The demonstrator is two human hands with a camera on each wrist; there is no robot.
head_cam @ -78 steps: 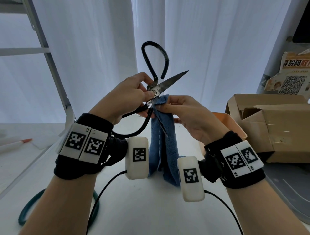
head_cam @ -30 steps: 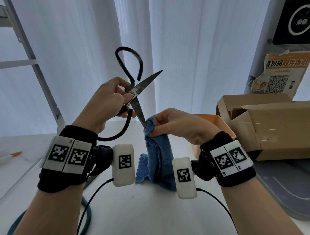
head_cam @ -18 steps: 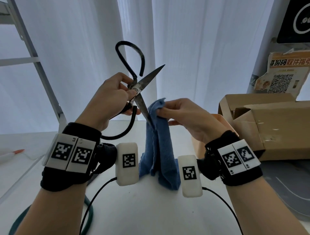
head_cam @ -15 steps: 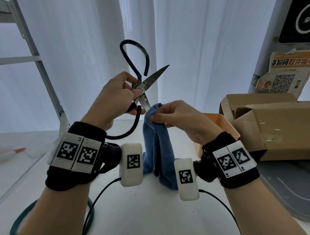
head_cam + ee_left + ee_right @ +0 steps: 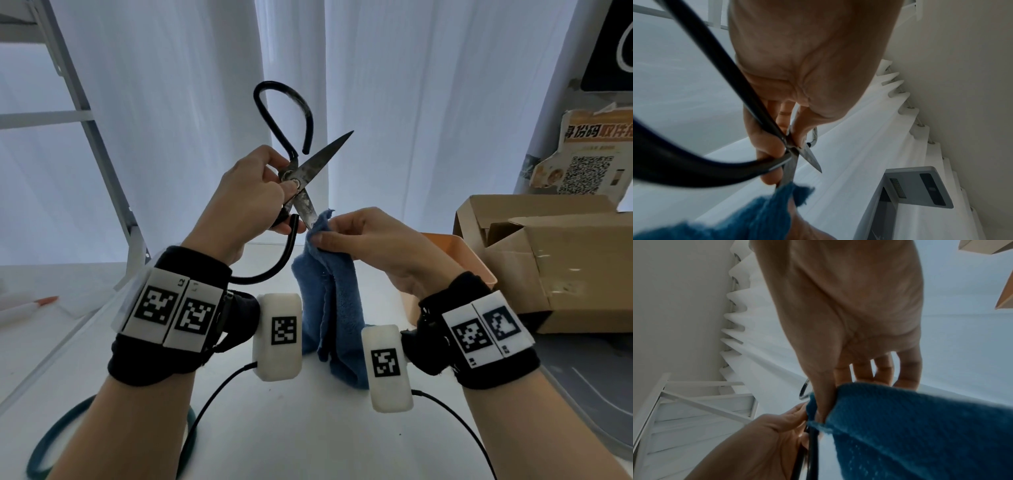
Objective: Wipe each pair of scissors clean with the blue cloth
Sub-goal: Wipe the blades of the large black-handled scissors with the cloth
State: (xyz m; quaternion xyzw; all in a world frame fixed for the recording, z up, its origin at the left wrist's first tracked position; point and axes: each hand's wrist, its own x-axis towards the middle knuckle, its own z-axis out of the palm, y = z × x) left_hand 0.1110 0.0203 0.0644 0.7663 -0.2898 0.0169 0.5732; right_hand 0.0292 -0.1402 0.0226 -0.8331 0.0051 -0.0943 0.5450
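Both hands raised, left hand [image 5: 251,197] gripping, right hand [image 5: 368,236] apparently pinching.

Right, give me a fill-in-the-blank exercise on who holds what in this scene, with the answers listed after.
1. The black-handled metal scissors are held near the pivot by the person's ____ hand.
2. The right hand pinches the ____ terry cloth around the tip of the lower blade.
3. The scissors' two blades stand ____, one pointing up and to the right, the other down into the cloth.
4. Behind the right wrist, an orange plastic tub sits beside a brown ____ box.

Missing words: left; blue; open; cardboard
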